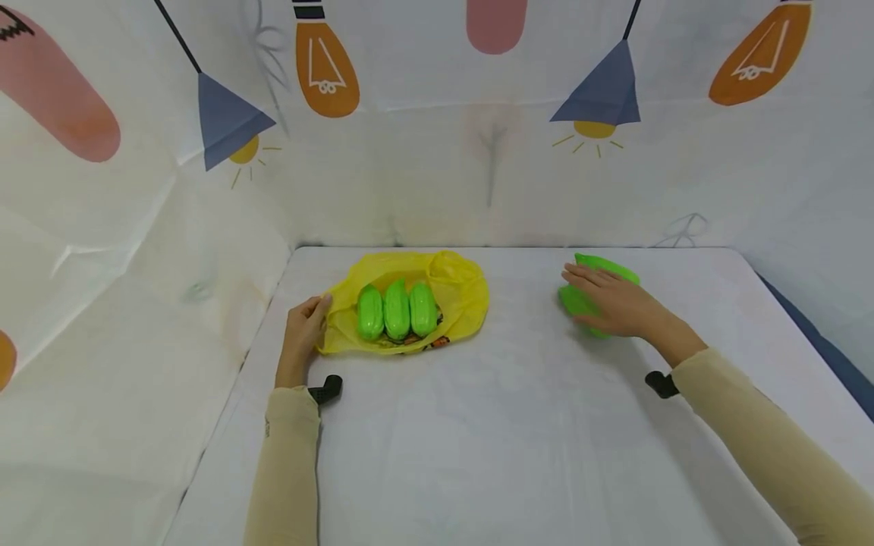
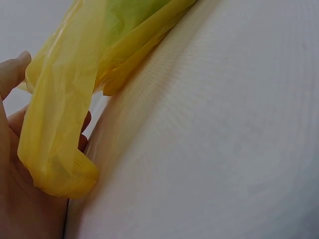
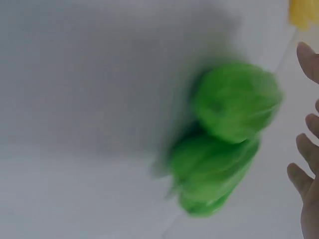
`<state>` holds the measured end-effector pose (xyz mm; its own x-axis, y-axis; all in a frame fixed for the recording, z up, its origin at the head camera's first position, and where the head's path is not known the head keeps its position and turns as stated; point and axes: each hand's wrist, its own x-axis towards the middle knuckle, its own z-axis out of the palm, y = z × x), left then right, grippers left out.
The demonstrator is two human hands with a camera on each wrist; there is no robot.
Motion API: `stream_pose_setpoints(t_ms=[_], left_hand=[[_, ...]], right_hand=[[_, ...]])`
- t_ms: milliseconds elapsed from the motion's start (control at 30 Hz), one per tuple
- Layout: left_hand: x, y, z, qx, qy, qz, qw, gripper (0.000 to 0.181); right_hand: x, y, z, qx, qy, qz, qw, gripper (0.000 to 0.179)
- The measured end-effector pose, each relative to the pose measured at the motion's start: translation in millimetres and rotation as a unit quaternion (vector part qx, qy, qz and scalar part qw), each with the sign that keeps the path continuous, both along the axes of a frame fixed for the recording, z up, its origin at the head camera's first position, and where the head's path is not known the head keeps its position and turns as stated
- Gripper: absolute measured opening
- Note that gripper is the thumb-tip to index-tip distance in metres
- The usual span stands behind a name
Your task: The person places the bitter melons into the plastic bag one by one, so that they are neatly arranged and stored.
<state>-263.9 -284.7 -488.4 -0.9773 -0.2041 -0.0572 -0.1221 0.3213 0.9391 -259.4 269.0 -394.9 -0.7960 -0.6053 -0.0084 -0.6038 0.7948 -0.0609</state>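
My left hand (image 1: 302, 334) pinches the left edge of a yellow plastic bag (image 1: 467, 296) lying on the table; a loose fold of the bag (image 2: 60, 134) hangs against the palm. Three glossy green oblong pieces (image 1: 397, 311) lie side by side at the bag's opening; their exact kind is unclear. Over on the right, my right hand (image 1: 614, 305) hovers with straight, spread fingers above two more green pieces (image 1: 611, 268), partly covering them in the head view. In the right wrist view these pieces (image 3: 237, 102) are blurred and stand apart from the fingers (image 3: 309, 149).
A white-covered table (image 1: 478, 440) carries everything. Behind it and at the left hangs a white sheet (image 1: 437, 174) printed with lamps and bulbs. A dark wrist camera (image 1: 326, 390) sits by the left cuff, another dark camera (image 1: 661, 384) by the right.
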Motion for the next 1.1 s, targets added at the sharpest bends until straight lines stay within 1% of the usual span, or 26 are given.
stream_pose_setpoints(t_ms=[133, 267, 333, 467, 567, 667, 800, 900, 967, 1100], left_hand=[[-0.7, -0.4, 1.9, 0.006, 0.002, -0.004, 1.0000, 0.052], [-1.1, -0.3, 2.0, 0.017, 0.007, -0.006, 0.9998, 0.048], [-0.8, -0.2, 0.5, 0.018, 0.008, -0.007, 0.9998, 0.049], [0.6, -0.7, -3.1, 0.012, 0.018, -0.002, 0.9998, 0.049], [1.7, -0.7, -4.2, 0.005, 0.030, 0.000, 0.9996, 0.050], [2.6, 0.8, -3.3, 0.003, 0.035, -0.002, 0.9994, 0.053], [2.8, 2.4, -0.5, 0.001, 0.031, -0.004, 0.9995, 0.054], [3.0, 2.5, 1.2, 0.001, 0.022, -0.005, 0.9997, 0.054], [3.0, 2.5, 2.0, 0.000, 0.017, -0.006, 0.9998, 0.055], [3.0, 2.3, 2.8, -0.006, 0.010, -0.005, 0.9999, 0.056]], right_hand=[[11.9, 20.1, -12.4, -0.013, -0.004, 0.005, 0.9999, 0.070], [17.6, 26.7, -19.6, -0.020, -0.029, -0.006, 0.9994, 0.076], [18.5, 27.6, -18.8, -0.018, -0.051, -0.011, 0.9985, 0.084], [20.3, 27.1, -10.5, 0.001, -0.110, -0.020, 0.9938, 0.103], [20.8, 26.2, -5.7, 0.026, -0.133, -0.024, 0.9906, 0.111], [20.8, 24.9, -4.4, 0.045, -0.119, -0.025, 0.9916, 0.106], [20.0, 21.7, -6.9, 0.047, -0.067, -0.018, 0.9965, 0.094], [18.5, 19.7, -9.2, 0.043, -0.043, -0.016, 0.9980, 0.096], [18.1, 19.1, -10.5, 0.041, -0.036, -0.015, 0.9984, 0.098], [17.6, 20.3, -13.5, 0.034, -0.036, -0.013, 0.9987, 0.101]])
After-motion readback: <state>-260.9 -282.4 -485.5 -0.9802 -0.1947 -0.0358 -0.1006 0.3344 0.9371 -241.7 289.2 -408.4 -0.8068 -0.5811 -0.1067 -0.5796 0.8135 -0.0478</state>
